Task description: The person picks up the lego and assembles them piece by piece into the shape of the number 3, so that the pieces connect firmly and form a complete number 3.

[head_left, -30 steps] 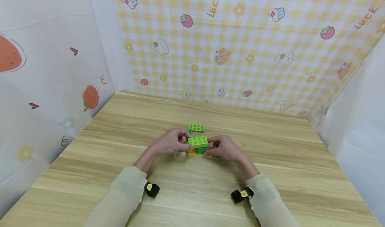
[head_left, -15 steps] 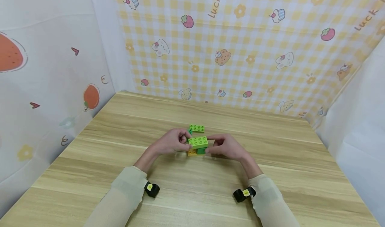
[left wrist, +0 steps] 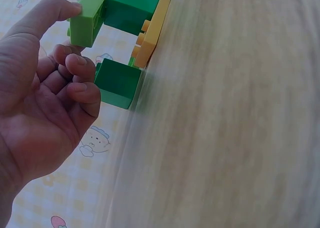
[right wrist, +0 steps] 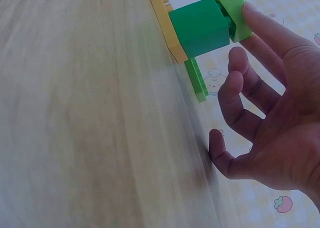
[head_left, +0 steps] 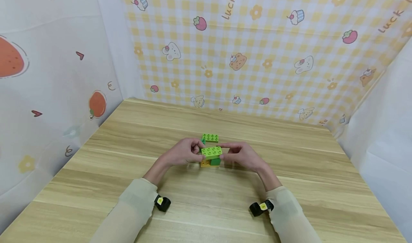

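A light green toy building brick (head_left: pixel 211 152) lies over a dark green block (head_left: pixel 215 162), which stands on the right part of an orange-yellow plate (head_left: pixel 205 164). My left hand (head_left: pixel 182 152) pinches the brick's left end between thumb and forefinger, its other fingers curled loosely. At the right end, my right hand (head_left: pixel 243 157) holds the same brick with thumb and fingertips. Seen from the right wrist, the brick (right wrist: pixel 231 13) tilts against the dark green block (right wrist: pixel 200 28), with studs showing between them. The plate rests on the table.
Behind the stack a flat light green plate (head_left: pixel 210 138) lies on the wooden table (head_left: pixel 206 207). Another dark green block (left wrist: pixel 119 83) stands by my left fingers, mostly hidden in the head view. A checked cloth (head_left: pixel 212 57) hangs behind the table.
My right thumb has moved up from the dark green block to the light green brick's right end. The left hand has stayed in place.
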A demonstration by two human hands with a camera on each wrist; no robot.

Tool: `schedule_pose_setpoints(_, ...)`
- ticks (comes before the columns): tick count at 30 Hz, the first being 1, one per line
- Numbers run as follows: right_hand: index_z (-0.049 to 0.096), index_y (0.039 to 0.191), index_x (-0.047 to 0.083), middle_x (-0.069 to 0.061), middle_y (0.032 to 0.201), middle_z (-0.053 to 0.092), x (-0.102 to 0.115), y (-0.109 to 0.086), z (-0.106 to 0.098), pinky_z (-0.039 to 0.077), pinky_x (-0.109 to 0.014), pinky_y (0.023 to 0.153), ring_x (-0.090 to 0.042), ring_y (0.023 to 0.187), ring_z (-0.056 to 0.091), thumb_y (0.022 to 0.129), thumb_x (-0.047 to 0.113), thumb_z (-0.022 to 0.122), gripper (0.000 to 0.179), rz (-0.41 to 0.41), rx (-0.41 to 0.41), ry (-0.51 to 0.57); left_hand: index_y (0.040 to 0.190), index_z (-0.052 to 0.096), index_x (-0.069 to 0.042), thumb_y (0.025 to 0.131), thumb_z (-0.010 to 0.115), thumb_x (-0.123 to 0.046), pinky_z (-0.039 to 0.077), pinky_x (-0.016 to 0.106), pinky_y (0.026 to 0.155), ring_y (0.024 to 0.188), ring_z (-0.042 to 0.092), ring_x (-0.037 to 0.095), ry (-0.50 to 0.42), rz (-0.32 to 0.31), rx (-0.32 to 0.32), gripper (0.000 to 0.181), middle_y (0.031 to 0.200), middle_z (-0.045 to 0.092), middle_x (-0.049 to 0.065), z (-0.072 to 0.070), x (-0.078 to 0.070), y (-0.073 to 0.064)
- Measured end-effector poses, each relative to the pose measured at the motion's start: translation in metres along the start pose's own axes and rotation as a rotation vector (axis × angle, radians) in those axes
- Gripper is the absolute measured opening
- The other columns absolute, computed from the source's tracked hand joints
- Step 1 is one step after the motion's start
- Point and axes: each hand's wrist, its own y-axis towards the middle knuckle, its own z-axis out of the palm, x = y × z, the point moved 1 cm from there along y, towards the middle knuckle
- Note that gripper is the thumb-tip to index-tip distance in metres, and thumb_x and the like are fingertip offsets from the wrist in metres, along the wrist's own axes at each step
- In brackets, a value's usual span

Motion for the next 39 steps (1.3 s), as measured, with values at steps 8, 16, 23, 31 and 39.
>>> schedule_pose_setpoints(8, 0.074, 0.135, 0.020, -0.003, 0.081, 0.064, -0.0001, 0.0002, -0.0003, 0.041, -0.025, 0.059, -0.017, 0.071, 0.052, 0.093, 0.028, 0.082, 0.043, 0.007, -0.006, 0.007, 0.117, 0.070, -0.001, 0.088, 0.077, -0.013, 0.040, 0.024, 0.068, 0.074, 0.049, 0.014, 0.011, -0.016, -0.009, 0.031, 0.079, 0.051, -0.002, 0.0008, -0.0005, 0.0006)
schedule_pose_setpoints(16, 0.075, 0.133, 0.019, -0.002, 0.080, 0.065, -0.0004, 0.0007, -0.0004, 0.040, -0.025, 0.059, -0.018, 0.071, 0.052, 0.091, 0.028, 0.084, 0.044, 0.028, -0.012, 0.020, 0.120, 0.069, 0.002, 0.089, 0.077, -0.013, 0.040, 0.024, 0.068, 0.073, 0.048, 0.013, 0.013, 0.000, -0.009, 0.035, 0.078, 0.050, -0.002, 0.0010, 0.0005, 0.0003)
schedule_pose_setpoints(23, 0.077, 0.131, 0.018, -0.002, 0.080, 0.065, -0.0017, 0.0008, 0.0004, 0.038, -0.024, 0.058, -0.017, 0.071, 0.050, 0.089, 0.026, 0.086, 0.043, 0.037, -0.031, 0.026, 0.125, 0.068, 0.004, 0.091, 0.076, -0.014, 0.040, 0.023, 0.067, 0.075, 0.049, 0.014, -0.016, 0.006, -0.002, 0.039, 0.081, 0.053, -0.002, 0.0016, 0.0020, 0.0008)
schedule_pose_setpoints(31, 0.076, 0.131, 0.013, -0.002, 0.080, 0.066, -0.0023, 0.0014, -0.0002, 0.038, -0.023, 0.058, -0.014, 0.070, 0.050, 0.088, 0.023, 0.087, 0.045, 0.039, -0.038, 0.017, 0.130, 0.067, 0.000, 0.093, 0.077, -0.016, 0.040, 0.023, 0.063, 0.072, 0.049, 0.014, -0.026, 0.020, 0.019, 0.041, 0.082, 0.057, -0.001, 0.0014, 0.0037, 0.0006)
schedule_pose_setpoints(39, 0.076, 0.131, 0.013, -0.003, 0.079, 0.067, -0.0023, 0.0013, 0.0005, 0.038, -0.023, 0.058, -0.014, 0.069, 0.051, 0.088, 0.023, 0.088, 0.046, 0.033, -0.040, 0.012, 0.128, 0.068, -0.003, 0.090, 0.080, -0.015, 0.040, 0.022, 0.061, 0.070, 0.050, 0.012, -0.011, 0.030, 0.034, 0.041, 0.080, 0.056, -0.003, 0.0053, 0.0064, 0.0026)
